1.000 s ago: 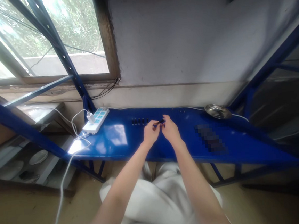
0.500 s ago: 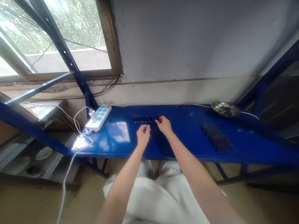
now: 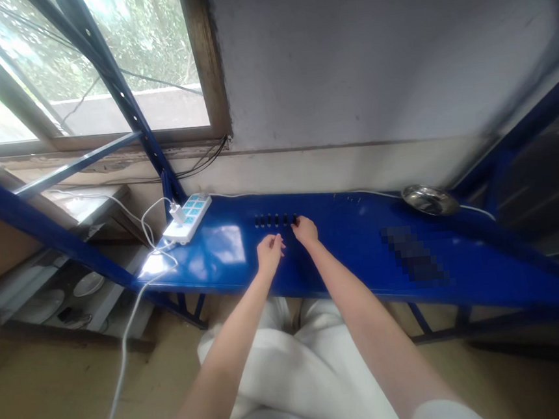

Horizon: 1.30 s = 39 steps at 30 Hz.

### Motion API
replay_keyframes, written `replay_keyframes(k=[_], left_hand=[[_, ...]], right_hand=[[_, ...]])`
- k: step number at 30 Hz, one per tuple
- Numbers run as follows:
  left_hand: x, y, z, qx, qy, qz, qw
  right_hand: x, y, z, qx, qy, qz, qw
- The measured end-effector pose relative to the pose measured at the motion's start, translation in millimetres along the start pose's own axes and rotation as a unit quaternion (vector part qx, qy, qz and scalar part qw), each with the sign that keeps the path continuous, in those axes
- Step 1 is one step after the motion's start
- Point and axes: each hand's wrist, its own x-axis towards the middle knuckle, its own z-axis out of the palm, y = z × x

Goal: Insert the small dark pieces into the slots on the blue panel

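Observation:
Several small black cylinder-like pieces (image 3: 269,221) stand in a row on the blue table (image 3: 342,249), too small to name their kind. My right hand (image 3: 305,230) is closed, thumb and fingertips pinching another small black piece (image 3: 295,218) at the right end of that row. Just in front of the row, my left hand (image 3: 269,253) hovers with its fingertips pressed together. Whether anything is between them is too small to make out.
A white power strip (image 3: 189,218) with a plug and cable lies at the table's left end. Tiny bits (image 3: 353,199) lie near the back edge. At right are a shiny metal bowl (image 3: 429,200) and a dark pixelated object (image 3: 415,256). Blue uprights (image 3: 126,105) frame the table.
My right hand has brought its black piece slightly left, nearer the row's end. The left hand remains about where it was, fingers still together. The view has shifted a little.

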Motion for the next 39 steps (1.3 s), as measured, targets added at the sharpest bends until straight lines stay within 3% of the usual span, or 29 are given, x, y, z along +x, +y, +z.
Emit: replay_keyframes(k=[9, 14, 20, 29, 34, 39], left_hand=[[3.0, -4.0, -0.9, 0.003, -0.008, 0.003, 1.0], [2.4, -3.2, -1.2, 0.012, -0.01, -0.007, 1.0], [1.6, -2.3, -2.2, 0.015, -0.016, -0.013, 1.0], [1.2, -2.8, -1.5, 0.023, -0.018, -0.01, 1.0], [0.7, -2.4, -1.4, 0.028, -0.02, 0.003, 0.999], [1.3, -3.0, -1.2, 0.029, -0.023, 0.009, 0.999]], right_hand=[[-26.9, 14.7, -2.5, 0.148, 0.061, -0.043, 0.986], [-49.4, 23.5, -13.1, 0.261, 0.073, -0.013, 0.962], [-57.3, 28.0, -18.8, 0.336, 0.083, 0.026, 0.938], [-56.3, 28.7, -15.4, 0.28, 0.066, -0.011, 0.958], [-51.8, 23.2, -8.9, 0.168, 0.083, -0.059, 0.981], [-42.3, 15.0, -7.6, 0.03, 0.077, -0.062, 0.995]])
